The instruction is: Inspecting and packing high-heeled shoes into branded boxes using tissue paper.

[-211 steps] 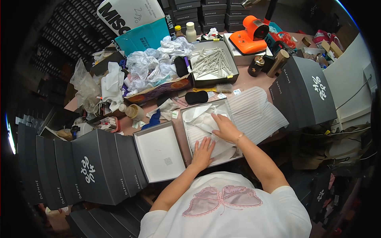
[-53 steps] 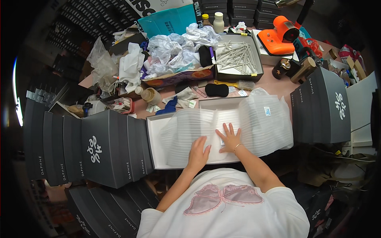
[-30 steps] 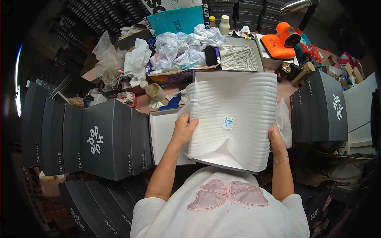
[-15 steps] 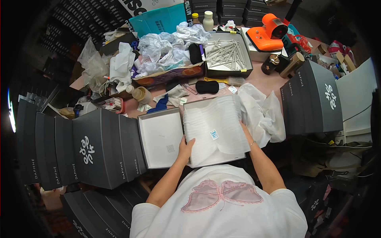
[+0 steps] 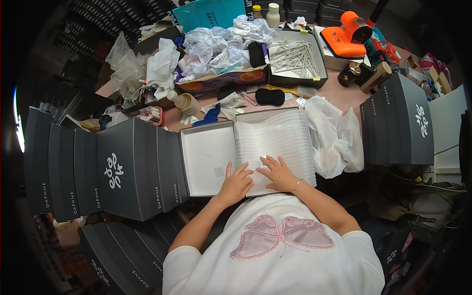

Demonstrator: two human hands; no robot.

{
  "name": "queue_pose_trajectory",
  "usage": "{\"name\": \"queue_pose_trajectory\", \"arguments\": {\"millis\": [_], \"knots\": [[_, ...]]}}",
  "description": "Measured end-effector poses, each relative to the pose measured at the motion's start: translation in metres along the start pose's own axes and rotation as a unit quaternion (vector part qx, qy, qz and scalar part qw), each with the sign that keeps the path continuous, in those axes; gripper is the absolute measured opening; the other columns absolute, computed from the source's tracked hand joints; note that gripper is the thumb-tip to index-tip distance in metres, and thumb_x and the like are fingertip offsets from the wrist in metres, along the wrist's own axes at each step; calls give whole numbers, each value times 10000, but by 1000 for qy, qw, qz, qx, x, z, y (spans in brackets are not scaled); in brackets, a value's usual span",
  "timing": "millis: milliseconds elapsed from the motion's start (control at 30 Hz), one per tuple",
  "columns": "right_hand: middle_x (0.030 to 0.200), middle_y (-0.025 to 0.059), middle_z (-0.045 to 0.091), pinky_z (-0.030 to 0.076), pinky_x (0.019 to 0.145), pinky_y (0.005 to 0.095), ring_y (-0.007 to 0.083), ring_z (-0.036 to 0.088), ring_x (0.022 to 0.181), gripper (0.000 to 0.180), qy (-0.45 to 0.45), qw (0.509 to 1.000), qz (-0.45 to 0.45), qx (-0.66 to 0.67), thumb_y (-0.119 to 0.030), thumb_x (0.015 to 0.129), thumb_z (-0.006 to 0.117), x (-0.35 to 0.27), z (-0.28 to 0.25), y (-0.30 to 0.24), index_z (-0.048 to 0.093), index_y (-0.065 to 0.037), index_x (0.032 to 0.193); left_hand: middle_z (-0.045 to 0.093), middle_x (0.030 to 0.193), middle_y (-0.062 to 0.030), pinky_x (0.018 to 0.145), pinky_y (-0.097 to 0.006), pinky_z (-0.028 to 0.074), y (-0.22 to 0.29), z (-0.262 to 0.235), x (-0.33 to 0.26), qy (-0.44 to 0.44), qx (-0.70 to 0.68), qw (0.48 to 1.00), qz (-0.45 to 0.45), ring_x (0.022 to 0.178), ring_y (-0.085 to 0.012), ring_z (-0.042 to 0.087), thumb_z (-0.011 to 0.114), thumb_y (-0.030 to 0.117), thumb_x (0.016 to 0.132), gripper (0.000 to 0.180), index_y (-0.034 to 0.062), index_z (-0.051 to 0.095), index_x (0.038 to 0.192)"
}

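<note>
An open grey box lies on the table in front of me, its lid flat to the left. A white ribbed foam wrap covers what lies in the box. My left hand rests flat, fingers spread, on the wrap's near left edge. My right hand, with a thin bracelet at the wrist, presses flat on the wrap's near middle. Neither hand grips anything. What is under the wrap is hidden.
A row of upright dark grey boxes stands at my left, another stack at my right. Crumpled white plastic lies beside the open box. Behind are a tray of white sticks, an orange tool, bottles and heaps of bags.
The foam-wrapped piece was held up in both hands a second ago; it now lies down in the box and both hands press flat on it.
</note>
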State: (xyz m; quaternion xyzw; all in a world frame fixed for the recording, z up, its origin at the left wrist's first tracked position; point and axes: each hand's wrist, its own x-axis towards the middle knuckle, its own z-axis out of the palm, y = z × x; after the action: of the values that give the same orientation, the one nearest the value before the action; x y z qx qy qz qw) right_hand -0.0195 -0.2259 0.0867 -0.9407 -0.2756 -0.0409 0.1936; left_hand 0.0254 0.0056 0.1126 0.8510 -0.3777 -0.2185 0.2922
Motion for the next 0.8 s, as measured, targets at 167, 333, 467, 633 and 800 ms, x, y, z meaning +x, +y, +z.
{"name": "queue_pose_trajectory", "arguments": {"millis": [167, 333, 467, 633, 800], "knots": [[1098, 198, 626, 452, 927, 417, 369, 585, 1021, 329, 86, 917, 233, 311, -104, 789, 666, -7, 38, 33, 612, -11, 1101, 655, 996, -105, 1069, -523, 302, -11, -21, 37, 148, -135, 979, -40, 1027, -299, 605, 557, 158, 926, 142, 23, 598, 938], [1239, 220, 548, 409, 988, 417, 387, 504, 1161, 428, 20, 918, 227, 325, -227, 838, 643, -9, 27, 47, 560, -39, 1213, 662, 1047, -134, 1023, -399, 394, 2, -41, 53, 63, -70, 995, 27, 1018, -323, 608, 558, 167, 929, 178, 4, 612, 974], [1472, 246, 273, 324, 1075, 451, 443, 307, 1331, 740, -220, 961, 140, 92, -509, 819, 627, -24, 53, 8, 408, -95, 1392, 604, 1175, -196, 1051, -386, 368, 10, -17, 74, 20, -161, 987, -8, 1130, -348, 550, 547, 159, 921, 268, 26, 590, 1150], [1355, 255, 464, 412, 1002, 409, 407, 497, 1199, 713, -268, 918, 136, 259, -461, 827, 653, -26, 36, 31, 442, -50, 1369, 295, 1471, -247, 1083, -545, 267, -35, 88, 110, -117, 126, 982, -80, 1373, -413, 260, 591, 247, 886, 579, 84, 386, 1402], [1026, 185, 647, 490, 835, 419, 357, 616, 949, 335, 200, 912, 352, 65, -207, 844, 646, -77, -90, 68, 606, 26, 1081, 108, 1554, -217, 1086, -645, 155, -27, 107, 93, -115, 261, 955, -85, 1430, -419, 101, 657, 397, 829, 857, 134, 199, 1503]]}}
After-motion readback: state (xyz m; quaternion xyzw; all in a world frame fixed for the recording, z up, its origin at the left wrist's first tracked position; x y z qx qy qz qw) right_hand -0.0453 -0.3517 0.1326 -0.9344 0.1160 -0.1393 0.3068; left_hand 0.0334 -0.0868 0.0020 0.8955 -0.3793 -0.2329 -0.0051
